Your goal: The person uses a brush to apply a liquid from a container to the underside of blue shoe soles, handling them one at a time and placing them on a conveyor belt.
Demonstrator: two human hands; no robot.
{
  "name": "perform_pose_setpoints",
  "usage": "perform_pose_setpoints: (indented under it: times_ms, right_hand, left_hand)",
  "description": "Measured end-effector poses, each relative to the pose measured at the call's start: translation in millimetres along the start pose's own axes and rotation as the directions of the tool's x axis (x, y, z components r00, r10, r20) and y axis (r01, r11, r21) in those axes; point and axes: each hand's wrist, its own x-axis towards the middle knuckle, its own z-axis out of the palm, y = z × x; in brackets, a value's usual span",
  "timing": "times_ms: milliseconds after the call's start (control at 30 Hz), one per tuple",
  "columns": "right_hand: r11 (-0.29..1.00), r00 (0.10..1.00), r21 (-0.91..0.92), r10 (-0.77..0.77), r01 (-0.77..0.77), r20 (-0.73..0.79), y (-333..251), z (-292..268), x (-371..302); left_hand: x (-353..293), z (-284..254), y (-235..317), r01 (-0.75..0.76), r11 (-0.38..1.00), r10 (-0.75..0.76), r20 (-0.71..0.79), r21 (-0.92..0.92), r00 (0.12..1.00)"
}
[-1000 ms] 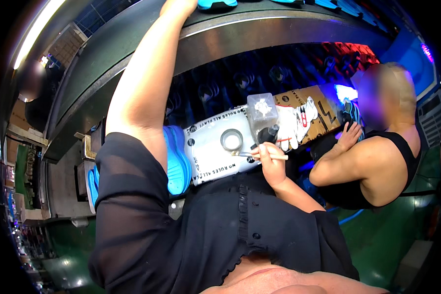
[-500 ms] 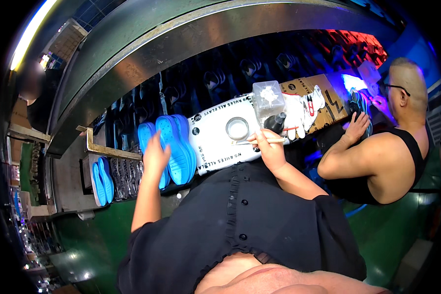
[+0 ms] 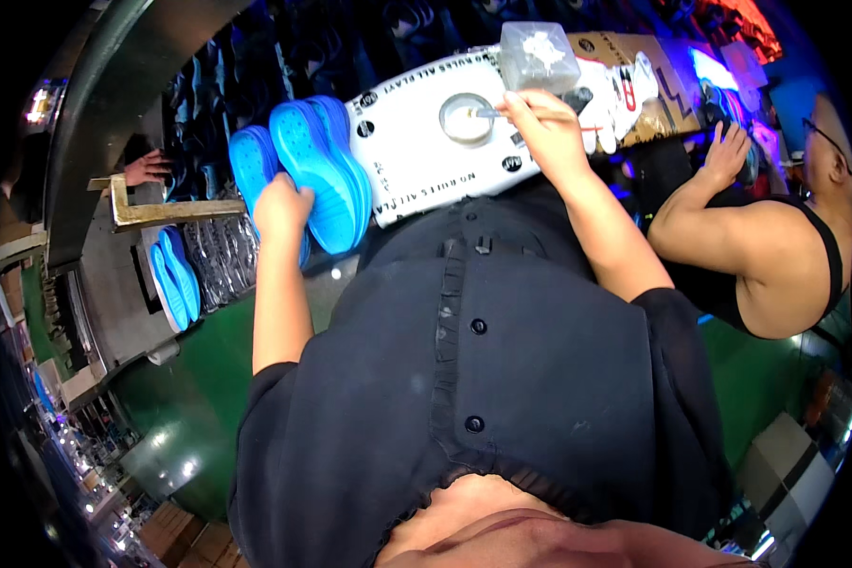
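Note:
My left hand [image 3: 282, 206] is closed over the edge of a blue shoe sole [image 3: 253, 156] in the left stack; its fingertips are partly hidden. Just right of it stands a second stack of blue soles [image 3: 317, 180], dotted with small holes near the far end. My right hand [image 3: 551, 128] pinches a thin brush [image 3: 488, 113]. The brush tip dips inside a round grey-rimmed bowl [image 3: 467, 135] with something white in it. That bowl rests on a white printed sheet [image 3: 417, 175].
Beyond my right hand are a clear plastic box [image 3: 538, 68], white gloves [image 3: 615, 104] and cardboard [image 3: 661, 104]. A co-worker [image 3: 757, 222] sits at the right. At left are a metal bracket [image 3: 175, 214], another pair of blue soles [image 3: 173, 275] and another person's hand [image 3: 148, 168].
My left hand has come down onto the left soles. My right hand has moved the brush over the bowl, its tip now inside. The view has shifted, and another person's hand shows at left.

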Motion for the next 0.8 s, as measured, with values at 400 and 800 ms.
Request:
perform_pose_setpoints:
  times_ms: [400,800]
  right_hand:
    - [0.987,0.986,-0.140,0.102,-0.083,0.129,30.7,34.5,2.7]
    - [1.000,0.999,-0.016,-0.008,0.009,0.032,21.9,25.6,-0.3]
  left_hand:
    - [-25.2,19.3,-20.9,0.035,0.596,-0.065,-0.005,-0.802,0.998]
    - [-55.7,3.3,4.0,0.508,-0.520,0.132,0.524,-0.686,0.842]
